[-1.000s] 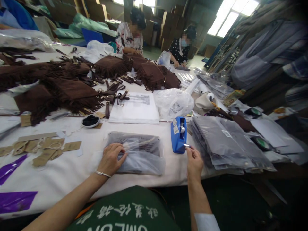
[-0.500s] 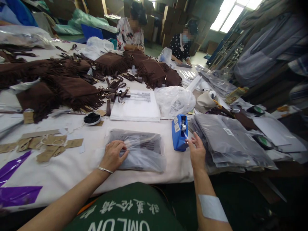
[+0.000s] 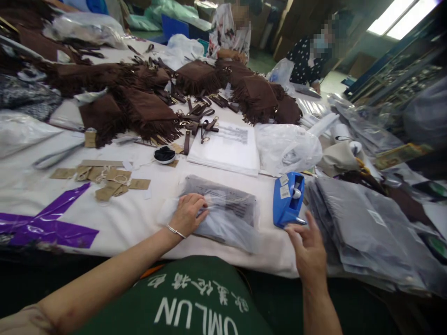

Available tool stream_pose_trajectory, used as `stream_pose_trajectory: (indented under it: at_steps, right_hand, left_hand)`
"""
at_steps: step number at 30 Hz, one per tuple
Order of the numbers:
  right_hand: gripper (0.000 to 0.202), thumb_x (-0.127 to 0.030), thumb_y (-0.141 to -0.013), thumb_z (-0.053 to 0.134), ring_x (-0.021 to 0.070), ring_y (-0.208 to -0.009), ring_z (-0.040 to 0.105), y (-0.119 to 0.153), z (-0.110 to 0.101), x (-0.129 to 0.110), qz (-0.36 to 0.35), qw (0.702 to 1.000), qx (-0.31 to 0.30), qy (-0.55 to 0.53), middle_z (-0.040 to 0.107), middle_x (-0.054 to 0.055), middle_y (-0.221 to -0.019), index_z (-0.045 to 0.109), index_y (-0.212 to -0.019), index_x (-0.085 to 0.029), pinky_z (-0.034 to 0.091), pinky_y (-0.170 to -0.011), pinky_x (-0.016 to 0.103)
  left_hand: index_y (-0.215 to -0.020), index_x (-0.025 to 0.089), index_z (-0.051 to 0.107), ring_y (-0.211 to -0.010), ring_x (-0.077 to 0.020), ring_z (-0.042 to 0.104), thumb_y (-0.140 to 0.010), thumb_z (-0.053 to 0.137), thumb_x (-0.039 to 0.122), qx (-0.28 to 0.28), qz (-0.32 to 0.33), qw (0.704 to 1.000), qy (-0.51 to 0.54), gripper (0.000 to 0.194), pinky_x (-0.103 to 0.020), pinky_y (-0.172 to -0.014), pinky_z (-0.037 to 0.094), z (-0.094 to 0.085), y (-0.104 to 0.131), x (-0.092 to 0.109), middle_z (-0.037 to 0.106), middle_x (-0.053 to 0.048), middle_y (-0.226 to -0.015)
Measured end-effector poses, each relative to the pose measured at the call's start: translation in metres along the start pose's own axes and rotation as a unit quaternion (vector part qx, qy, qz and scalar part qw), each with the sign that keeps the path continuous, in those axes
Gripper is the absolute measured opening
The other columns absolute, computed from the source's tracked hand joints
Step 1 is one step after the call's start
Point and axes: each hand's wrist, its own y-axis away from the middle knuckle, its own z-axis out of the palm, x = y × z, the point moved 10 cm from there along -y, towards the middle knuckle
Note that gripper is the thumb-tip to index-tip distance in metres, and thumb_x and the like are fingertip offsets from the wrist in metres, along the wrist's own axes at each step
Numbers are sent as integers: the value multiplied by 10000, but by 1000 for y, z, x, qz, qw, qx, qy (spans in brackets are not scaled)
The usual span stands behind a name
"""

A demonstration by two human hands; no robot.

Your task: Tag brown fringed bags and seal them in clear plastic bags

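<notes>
A flat clear plastic bag (image 3: 226,228) with a dark grey item inside lies at the table's front edge, its near part folded over. My left hand (image 3: 190,214) rests on its left side, fingers bent together and thumb apart, holding the fold down. Right of the bag stands a blue tape dispenser (image 3: 282,209) with a white core. At its front end, my right hand (image 3: 309,246) pinches thumb and forefinger together on a strip of clear tape, hard to see; the other fingers are raised.
Stacked grey packed bags (image 3: 359,223) lie at right. Beyond are white papers (image 3: 223,156), a crumpled plastic bag (image 3: 289,146), brown fringed pieces (image 3: 146,114) and straps. Left are cardboard tags (image 3: 111,174), a small dish (image 3: 165,158) and purple tape (image 3: 59,228). Two people are across the table.
The view has swung left, so things appear farther right. My right hand has moved down and toward me at the dispenser's front end. My left hand stays on the bag.
</notes>
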Motion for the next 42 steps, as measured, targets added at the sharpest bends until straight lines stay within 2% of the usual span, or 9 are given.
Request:
stream_pose_trajectory:
  at_steps: [4, 9, 12, 15, 21, 23, 28, 35, 42]
  right_hand:
    - [661, -253, -849, 546, 177, -915, 562, 5, 120, -74, -148, 926, -342, 62, 624, -3, -877, 245, -1437, -282, 374, -965, 390]
    - [728, -161, -771, 640, 226, -893, 539, 3, 193, -69, -244, 837, -397, 288, 636, 42, -842, 319, -1417, -257, 365, -918, 397]
    - [803, -217, -764, 675, 253, -900, 535, -4, 194, -50, -238, 836, -345, 355, 643, 61, -846, 250, -1445, -245, 374, -876, 392]
    - [843, -330, -763, 688, 251, -845, 544, -14, 176, -33, -190, 873, -303, 330, 635, 37, -766, 216, -1453, -221, 391, -835, 388]
    - [267, -412, -887, 490, 173, -841, 581, -34, 136, -27, -101, 943, -294, 121, 653, 29, -847, 636, -989, -213, 429, -807, 295]
    - [259, -420, -882, 495, 158, -843, 589, -26, 145, -39, -130, 912, -358, 154, 667, 20, -867, 656, -867, -217, 432, -788, 268]
    - [211, -385, -808, 582, 224, -882, 616, -4, 193, -46, -202, 750, -486, 401, 705, 57, -800, 702, -781, -213, 411, -812, 327]
    - [304, -433, -740, 641, 294, -895, 653, -14, 214, -30, -149, 705, -478, 502, 711, 151, -906, 719, -849, -160, 448, -806, 381]
    - [478, -527, -615, 736, 309, -903, 655, -27, 212, -25, -91, 704, -460, 534, 697, 173, -974, 714, -918, -157, 493, -747, 370]
  left_hand:
    - [-899, 203, 579, -1023, -243, 506, -835, 598, 241, 4, 2, 1000, -4, 77, -408, -914, 337, -1, 0, 1, 604, -50, -1015]
    - [-907, 197, 571, -1044, -242, 502, -846, 583, 238, 0, 8, 1000, -15, 74, -408, -916, 328, -2, 1, 4, 603, -53, -1034]
    - [-917, 197, 565, -1057, -243, 496, -855, 571, 236, -4, 17, 1000, -18, 73, -406, -917, 325, 0, 2, 5, 602, -54, -1050]
    - [-919, 198, 563, -1054, -241, 497, -859, 565, 235, -4, 20, 1000, -18, 71, -407, -917, 322, 1, 2, 4, 603, -51, -1043]
    - [-919, 195, 557, -1051, -236, 497, -854, 571, 235, -5, 23, 1000, -21, 78, -407, -920, 320, 2, 1, 4, 600, -46, -1037]
    - [-920, 195, 559, -1055, -236, 497, -852, 573, 237, -3, 23, 999, -24, 81, -408, -923, 319, 1, 1, 5, 600, -46, -1042]
    - [-915, 199, 572, -1045, -238, 505, -847, 576, 236, 5, 25, 999, -29, 77, -404, -913, 328, 0, 1, 6, 608, -51, -1032]
    - [-915, 201, 571, -1028, -237, 507, -859, 560, 233, 5, 38, 999, -35, 66, -403, -908, 328, 0, 2, 7, 609, -51, -1023]
    - [-921, 201, 579, -1016, -234, 512, -864, 553, 237, 5, 39, 999, -35, 73, -403, -910, 327, 0, 3, 7, 608, -50, -1018]
